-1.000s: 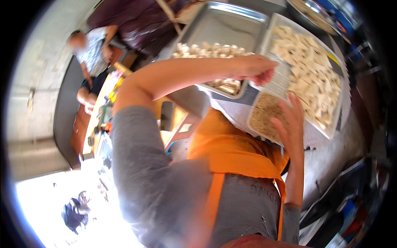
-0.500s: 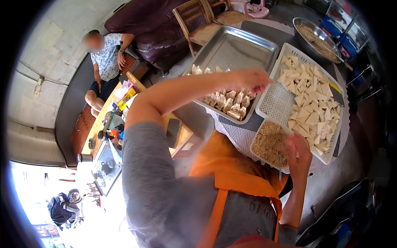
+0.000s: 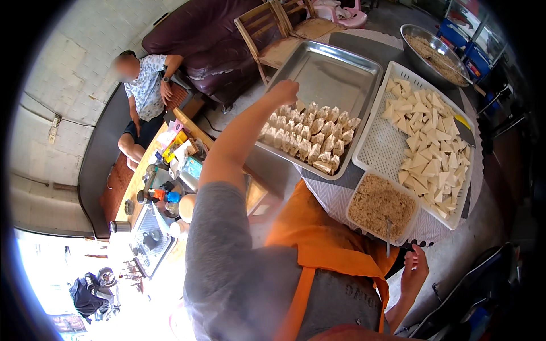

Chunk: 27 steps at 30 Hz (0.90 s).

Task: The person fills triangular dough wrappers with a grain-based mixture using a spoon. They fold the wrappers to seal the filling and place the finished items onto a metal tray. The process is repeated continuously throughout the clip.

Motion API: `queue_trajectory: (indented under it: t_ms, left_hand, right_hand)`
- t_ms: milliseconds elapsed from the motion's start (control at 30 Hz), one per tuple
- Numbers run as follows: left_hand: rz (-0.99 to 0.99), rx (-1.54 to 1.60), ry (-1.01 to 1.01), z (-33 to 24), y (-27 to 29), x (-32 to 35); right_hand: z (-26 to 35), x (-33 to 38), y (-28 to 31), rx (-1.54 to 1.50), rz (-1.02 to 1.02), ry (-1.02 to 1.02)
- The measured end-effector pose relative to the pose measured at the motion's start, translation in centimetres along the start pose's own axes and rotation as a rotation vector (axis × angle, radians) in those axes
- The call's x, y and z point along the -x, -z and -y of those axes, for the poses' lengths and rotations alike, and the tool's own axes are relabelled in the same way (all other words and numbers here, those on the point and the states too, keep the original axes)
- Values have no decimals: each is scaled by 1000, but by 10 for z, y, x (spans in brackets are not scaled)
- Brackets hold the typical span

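The left hand (image 3: 286, 91) reaches out over the metal tray (image 3: 335, 74), its grip closed loosely above the rows of filled pieces (image 3: 310, 136); whether it pinches one I cannot tell. These pieces lie in the near part of the tray, toward 6 o'clock. The right hand (image 3: 415, 273) hangs low with fingers half spread, holding nothing, just below the tub of minced filling (image 3: 381, 204). At 3 o'clock of the tray stands a white basket (image 3: 375, 153) with cut tofu triangles (image 3: 432, 142).
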State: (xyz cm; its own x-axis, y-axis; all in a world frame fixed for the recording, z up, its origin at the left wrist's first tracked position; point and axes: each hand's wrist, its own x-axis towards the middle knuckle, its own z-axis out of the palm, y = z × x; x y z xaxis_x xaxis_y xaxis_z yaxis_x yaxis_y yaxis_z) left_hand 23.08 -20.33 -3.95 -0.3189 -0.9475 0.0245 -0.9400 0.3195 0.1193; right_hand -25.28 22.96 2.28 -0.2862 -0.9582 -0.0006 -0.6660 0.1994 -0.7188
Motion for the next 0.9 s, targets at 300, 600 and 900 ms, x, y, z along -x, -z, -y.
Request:
queue_trajectory:
  t_ms: [300, 600, 900]
  left_hand:
    - [249, 70, -187, -3, -6, -11]
    - [267, 79, -223, -16, -14, -27]
    - [443, 220, -234, -21, -8, -28]
  right_hand:
    - [24, 6, -17, 61, 191, 155]
    - [47, -1, -26, 124, 318, 408]
    - [36, -1, -43, 191, 161, 526]
